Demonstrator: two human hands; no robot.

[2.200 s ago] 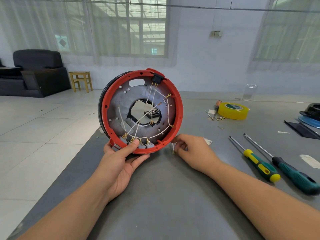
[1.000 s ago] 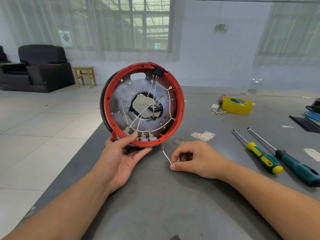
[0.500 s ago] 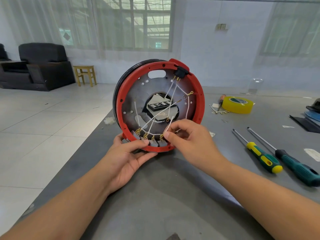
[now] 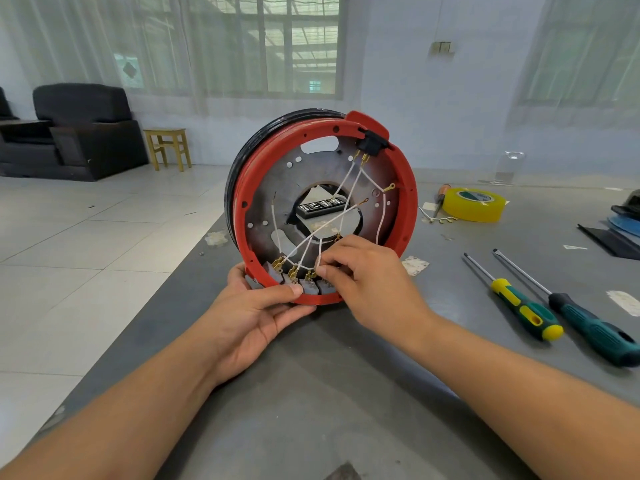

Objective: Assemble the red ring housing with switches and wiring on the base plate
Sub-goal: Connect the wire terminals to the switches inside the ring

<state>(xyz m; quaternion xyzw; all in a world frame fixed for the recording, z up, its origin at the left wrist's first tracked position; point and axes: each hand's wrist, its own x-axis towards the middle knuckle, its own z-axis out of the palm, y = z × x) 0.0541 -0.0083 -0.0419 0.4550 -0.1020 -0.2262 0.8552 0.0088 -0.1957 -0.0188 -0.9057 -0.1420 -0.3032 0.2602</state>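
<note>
Presently, the red ring housing (image 4: 408, 216) stands on edge on the grey tabletop (image 4: 346, 393), its open face turned toward the camera, with its lower rim resting near the tabletop's left edge. Inside it sits the dark metal base plate (image 4: 273, 188), which has a large central opening. A black rim (image 4: 242, 161) shows behind the red ring on the left side. White wires (image 4: 349, 188) run from a black switch (image 4: 372, 143) at the upper right of the ring down to a row of grey switches (image 4: 310, 287) with brass terminals along the bottom.

The left hand (image 4: 249, 317) grips the lower rim of the housing, thumb laid across the front by the grey switches, fingers curled behind. The right hand (image 4: 367, 282) is closed in a pinch on a white wire end just above the rightmost grey switches; the exact terminal is hidden by the fingers.

To the right on the tabletop lie a screwdriver with a yellow-and-green handle (image 4: 526, 313) and, just beside it, a screwdriver with a dark teal handle (image 4: 595, 334), roughly parallel. Farther back sits a roll of yellow tape (image 4: 474, 204), with loose wire pieces (image 4: 436, 218) near it. A black armchair (image 4: 79, 129) and a small wooden stool (image 4: 168, 147) stand on the tiled floor beyond.
</note>
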